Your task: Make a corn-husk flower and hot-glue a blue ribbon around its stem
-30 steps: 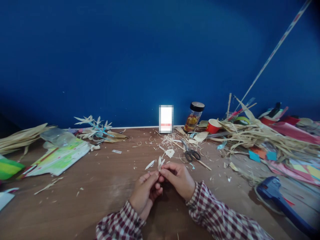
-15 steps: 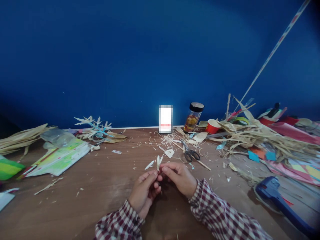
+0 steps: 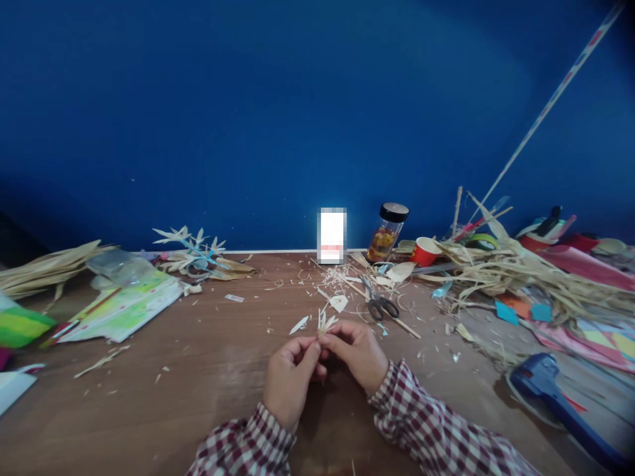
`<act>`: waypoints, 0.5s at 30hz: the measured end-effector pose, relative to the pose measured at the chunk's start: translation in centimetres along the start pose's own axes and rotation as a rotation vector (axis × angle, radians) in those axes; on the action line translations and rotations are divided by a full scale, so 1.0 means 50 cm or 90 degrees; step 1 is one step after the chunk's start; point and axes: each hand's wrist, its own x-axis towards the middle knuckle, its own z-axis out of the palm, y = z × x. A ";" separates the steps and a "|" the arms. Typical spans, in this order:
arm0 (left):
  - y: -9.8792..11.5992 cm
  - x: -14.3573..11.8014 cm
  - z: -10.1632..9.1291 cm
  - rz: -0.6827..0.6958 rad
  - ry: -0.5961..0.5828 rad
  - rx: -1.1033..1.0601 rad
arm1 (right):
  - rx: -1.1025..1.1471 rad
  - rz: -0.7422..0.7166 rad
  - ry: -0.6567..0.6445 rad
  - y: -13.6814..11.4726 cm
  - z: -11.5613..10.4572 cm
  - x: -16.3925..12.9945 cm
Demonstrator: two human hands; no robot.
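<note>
Between my two hands, just above the brown table, is a small cluster of pale pointed husk petals, its tips fanned upward. My left hand pinches the base of the cluster between thumb and forefinger. From the other side my right hand pinches the same base, its fingertips meeting those of the left. The fingers hide the lower end. A single loose husk petal lies on the table just beyond my left hand. Past my right hand lie black-handled scissors and a thin wooden stick.
A lidded jar and a red paper cup stand near the blue wall. Heaped dried husk strips and a blue glue gun are on the right. At left lie a husk flower spray and a painted sheet.
The petals in my hands have spread from a narrow upright bunch into a wider fan. My hands have drawn closer together at the base. The whole view has shifted slightly.
</note>
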 end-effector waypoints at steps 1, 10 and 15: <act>0.000 -0.001 0.000 0.010 0.001 0.012 | 0.004 0.005 0.005 0.001 0.001 0.001; 0.012 -0.009 0.003 0.080 0.020 0.093 | -0.032 0.014 0.037 -0.007 0.008 -0.002; 0.010 -0.009 0.002 0.075 0.009 0.087 | -0.010 0.013 0.036 0.000 0.008 -0.002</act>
